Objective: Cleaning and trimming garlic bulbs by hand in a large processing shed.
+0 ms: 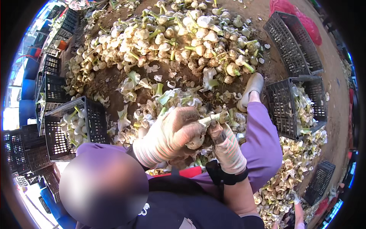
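Note:
In a striped knit glove, my left hand [174, 134] is closed around a garlic bulb [196, 142], whose pale stem points to the right. My right hand [224, 143], gloved the same way, is at that stem with its fingers curled. A dark, narrow object lies along its fingers; I cannot tell what it is or whether it is a tool. Under both hands is a heap of garlic peels and leaves [183, 98]. Beyond it lies a large pile of garlic bulbs [171, 37], many with cut green stems.
A black plastic crate [95, 120] on the left holds trimmed garlic. Another crate [281, 111] on the right contains peels, with an empty-looking crate [288, 43] above it. More garlic [294, 171] covers the ground at lower right, where another person's gloved hand [296, 199] shows.

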`<state>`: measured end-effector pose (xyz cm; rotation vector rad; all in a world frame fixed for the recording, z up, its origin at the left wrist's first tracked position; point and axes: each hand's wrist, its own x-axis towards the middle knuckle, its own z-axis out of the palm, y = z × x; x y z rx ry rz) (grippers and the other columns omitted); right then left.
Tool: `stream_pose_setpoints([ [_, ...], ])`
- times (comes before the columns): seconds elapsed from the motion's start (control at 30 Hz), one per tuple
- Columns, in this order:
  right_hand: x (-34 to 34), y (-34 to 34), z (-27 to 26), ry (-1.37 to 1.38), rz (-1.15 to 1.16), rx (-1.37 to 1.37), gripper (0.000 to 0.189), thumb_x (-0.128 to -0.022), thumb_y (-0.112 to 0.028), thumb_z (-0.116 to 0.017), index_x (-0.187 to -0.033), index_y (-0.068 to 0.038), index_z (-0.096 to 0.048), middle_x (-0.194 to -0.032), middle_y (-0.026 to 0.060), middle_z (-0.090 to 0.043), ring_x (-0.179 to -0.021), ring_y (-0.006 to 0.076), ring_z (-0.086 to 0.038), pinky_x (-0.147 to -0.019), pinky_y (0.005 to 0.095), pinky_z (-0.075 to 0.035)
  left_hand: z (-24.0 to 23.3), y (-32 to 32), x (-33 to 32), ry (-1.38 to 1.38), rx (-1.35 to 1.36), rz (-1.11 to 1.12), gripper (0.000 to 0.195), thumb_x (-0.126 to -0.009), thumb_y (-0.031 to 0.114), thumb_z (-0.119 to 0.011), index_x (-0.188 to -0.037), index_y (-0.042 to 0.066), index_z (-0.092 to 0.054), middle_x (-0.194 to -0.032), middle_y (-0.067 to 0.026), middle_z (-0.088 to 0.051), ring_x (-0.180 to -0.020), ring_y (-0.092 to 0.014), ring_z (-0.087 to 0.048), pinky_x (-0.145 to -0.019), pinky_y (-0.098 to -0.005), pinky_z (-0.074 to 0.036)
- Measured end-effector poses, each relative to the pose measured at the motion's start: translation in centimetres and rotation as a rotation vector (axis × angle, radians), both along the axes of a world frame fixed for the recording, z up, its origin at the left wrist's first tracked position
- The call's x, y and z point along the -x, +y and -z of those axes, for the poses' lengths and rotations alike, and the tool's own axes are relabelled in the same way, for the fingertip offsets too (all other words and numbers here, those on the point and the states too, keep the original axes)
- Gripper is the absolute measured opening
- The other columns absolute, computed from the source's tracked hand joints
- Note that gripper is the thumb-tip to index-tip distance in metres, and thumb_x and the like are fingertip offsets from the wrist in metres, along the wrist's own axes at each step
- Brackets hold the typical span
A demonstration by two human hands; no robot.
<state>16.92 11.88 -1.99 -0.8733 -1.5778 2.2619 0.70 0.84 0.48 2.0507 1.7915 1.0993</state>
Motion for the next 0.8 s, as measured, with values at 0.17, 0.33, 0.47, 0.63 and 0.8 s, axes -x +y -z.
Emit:
stream_pose_setpoints([
  [0.17,-0.4,-0.4,0.1,0.169,-0.096,0.022,0.029,-0.093,-0.015,-0.048,-0.116,0.003,-0.05,-0.105,0.011,-0.057,-0.095,0.0194,-0.055,-0.084,0.0321,-0.045,-0.6,-0.4,-0.9,0.021,-0.059,-0.107,0.075,-0.048,0.015,-0.087,-0.11,0.013,-0.044,-0.1,-0.0139,-0.051,-0.088,-0.031,-0.054,-0.073,-0.0383,-0.047],
  [0.33,0.6,-0.6,0.0,0.388,-0.028,-0.104,0.026,-0.091,-0.015,-0.051,-0.113,-0.002,-0.054,-0.101,0.0045,-0.06,-0.09,0.0123,-0.055,-0.08,0.0284,-0.046,-2.3,-1.0,-3.4,-1.214,0.286,-0.321,0.079,-0.058,0.009,-0.079,-0.121,0.008,-0.033,-0.108,-0.007,-0.045,-0.1,-0.017,-0.047,-0.09,-0.0318,-0.04],
  [0.47,1.1,-1.3,-0.4,0.158,0.211,0.317,0.021,-0.092,-0.01,-0.047,-0.107,-0.001,-0.057,-0.101,0.0056,-0.061,-0.09,0.0108,-0.058,-0.079,0.0246,-0.047,0.0,-1.2,-2.9,-0.535,0.109,-0.255,0.075,-0.069,0.033,-0.077,-0.124,0.006,-0.034,-0.116,-0.0121,-0.046,-0.106,-0.02,-0.05,-0.094,-0.0353,-0.04],
  [0.63,0.6,-1.0,0.3,0.442,0.038,0.04,0.02,-0.086,-0.006,-0.049,-0.103,-0.002,-0.059,-0.096,0.0052,-0.062,-0.087,0.0112,-0.058,-0.077,0.0244,-0.047,0.8,-0.4,-0.8,-1.948,0.382,-0.089,0.076,-0.083,0.066,-0.041,-0.123,0.001,-0.046,-0.093,-0.0124,-0.064,-0.07,-0.018,-0.064,-0.04,-0.0267,-0.049],
  [0.8,1.0,-0.7,-1.6,0.127,0.161,0.203,0.027,-0.085,-0.005,-0.044,-0.106,-0.002,-0.059,-0.088,0.0008,-0.062,-0.073,0.0043,-0.054,-0.062,0.0184,-0.043,0.9,0.4,1.0,-0.863,0.255,-0.533,0.034,-0.091,0.027,-0.051,-0.106,-0.001,-0.06,-0.09,-0.0063,-0.061,-0.081,-0.014,-0.059,-0.075,-0.0264,-0.047],
])
